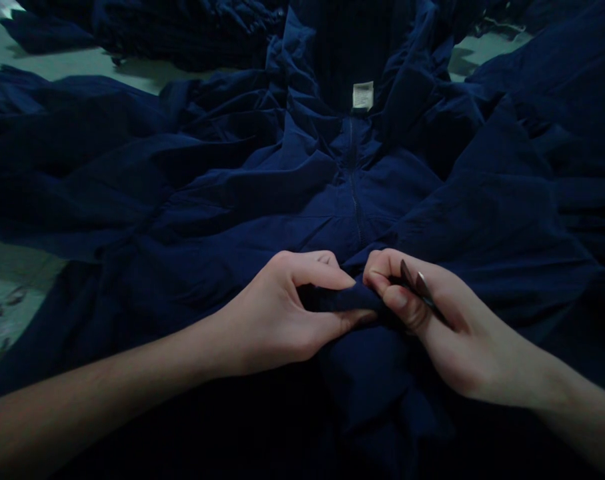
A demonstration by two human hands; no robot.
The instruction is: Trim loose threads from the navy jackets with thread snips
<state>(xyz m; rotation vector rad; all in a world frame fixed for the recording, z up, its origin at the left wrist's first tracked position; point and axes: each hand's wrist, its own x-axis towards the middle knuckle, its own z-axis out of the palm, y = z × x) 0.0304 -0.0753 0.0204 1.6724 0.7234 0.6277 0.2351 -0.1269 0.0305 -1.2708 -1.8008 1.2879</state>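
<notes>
A dark blue garment [242,193] with a zipper [353,180] down its middle lies spread out in front of me. At the lower centre my left hand [302,303] pinches a fold of the blue cloth between thumb and fingers. Close on its right, my right hand [422,310] grips the same fold with its fingertips. A small dark metal tool with two pointed tips [422,290], like thread snippers, is tucked in the right palm. The rest of the tool is hidden by the hand.
A white label [363,97] sits at the garment's neck opening. More dark cloth is piled [182,30] at the back left. Parts of a pale surface [77,65] show at the back and the left edge.
</notes>
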